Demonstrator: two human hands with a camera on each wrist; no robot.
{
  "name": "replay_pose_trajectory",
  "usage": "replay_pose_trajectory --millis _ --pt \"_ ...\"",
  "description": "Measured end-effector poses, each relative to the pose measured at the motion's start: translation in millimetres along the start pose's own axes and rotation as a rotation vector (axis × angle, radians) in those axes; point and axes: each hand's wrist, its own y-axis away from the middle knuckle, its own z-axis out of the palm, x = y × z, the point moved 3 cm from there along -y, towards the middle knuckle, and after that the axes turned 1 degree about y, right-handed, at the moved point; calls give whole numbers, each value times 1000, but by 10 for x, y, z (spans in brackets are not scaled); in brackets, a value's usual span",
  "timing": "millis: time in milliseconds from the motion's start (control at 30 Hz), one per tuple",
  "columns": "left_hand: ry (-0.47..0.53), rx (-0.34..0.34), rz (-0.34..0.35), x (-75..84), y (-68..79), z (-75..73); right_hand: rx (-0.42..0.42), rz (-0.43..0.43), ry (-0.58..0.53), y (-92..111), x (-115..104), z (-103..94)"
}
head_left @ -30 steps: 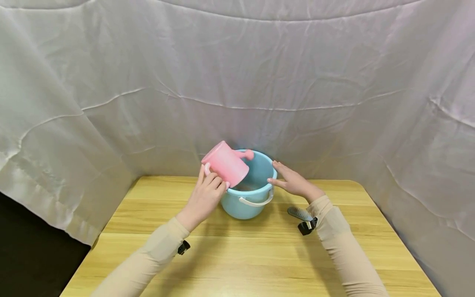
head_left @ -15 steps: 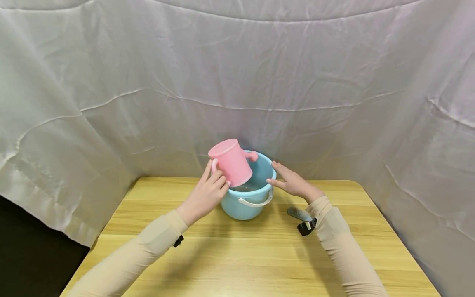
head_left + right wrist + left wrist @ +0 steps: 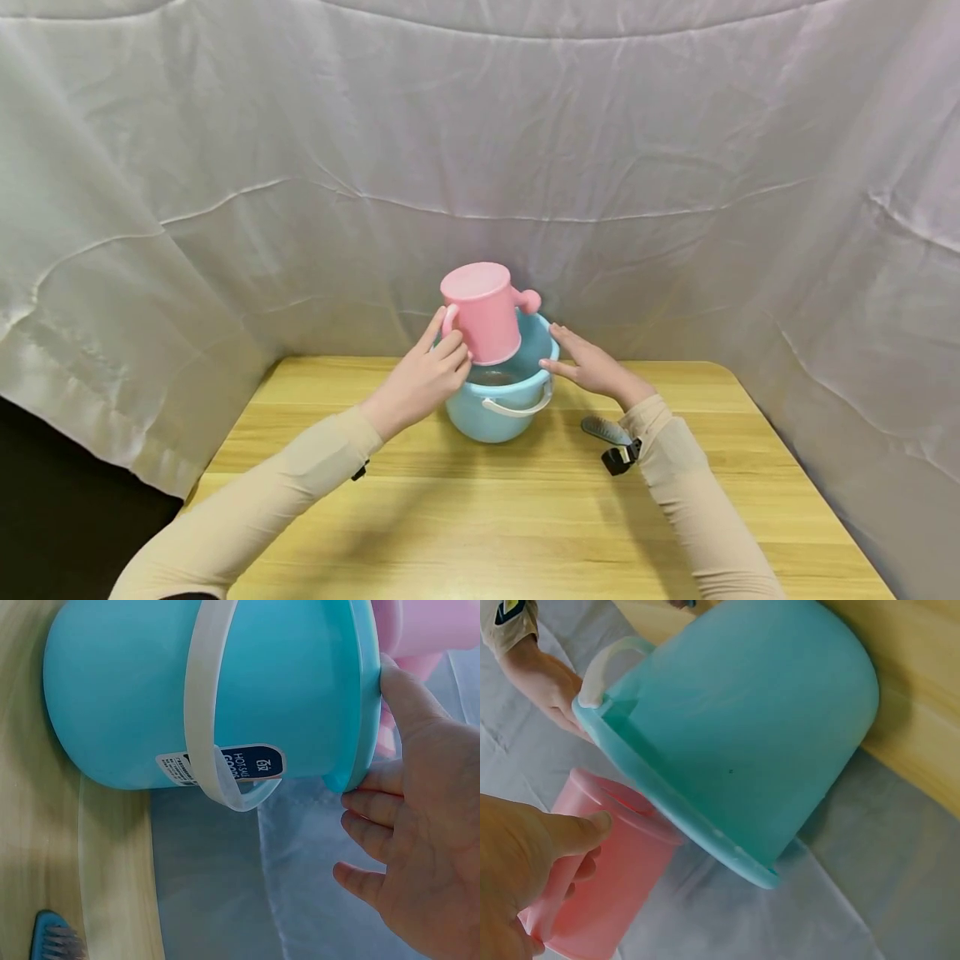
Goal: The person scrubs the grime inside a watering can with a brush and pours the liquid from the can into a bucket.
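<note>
My left hand (image 3: 423, 383) grips the handle of a pink watering can (image 3: 487, 321), its thumb along the handle in the left wrist view. The can hangs over the left part of a light blue bucket (image 3: 487, 417), flat base upward and open rim (image 3: 622, 806) down toward the bucket. Its round spout head (image 3: 528, 301) points right. My right hand (image 3: 596, 367) rests on the bucket's right rim with fingers and thumb spread and mostly straight, as the right wrist view (image 3: 435, 802) also shows. The bucket stands upright, its white handle (image 3: 521, 410) hanging at the front.
A blue brush (image 3: 606, 430) with bristles lies on the wooden table (image 3: 487, 525), right of the bucket and partly under my right wrist. Grey cloth (image 3: 480, 150) hangs behind the table and along both sides.
My left hand has raised the watering can and moved it right, turning it from a sideways tilt to nearly base-up. My right hand and the bucket have stayed in place.
</note>
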Motion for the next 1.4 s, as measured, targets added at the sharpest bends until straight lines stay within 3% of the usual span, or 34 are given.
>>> replay_pose_trajectory --millis 300,600,733,867,1033,1200,1400 --pt "-59 -31 29 -33 -131 -82 3 -4 -8 0 -28 1" --pt "-102 -52 44 -51 -153 -97 11 -18 4 -15 -10 15" --pt "-63 -62 30 -45 -152 -70 7 -20 5 -13 -8 10" --pt "60 -86 -48 -83 -149 -47 5 -11 -6 -8 -15 7" --pt "278 -129 -208 -174 -115 1 3 -3 -11 -3 -12 17" --pt "450 -123 -354 -258 -59 37 5 2 -10 0 -14 19" --pt "530 -105 -412 -282 -2 49 7 2 -15 9 -17 17"
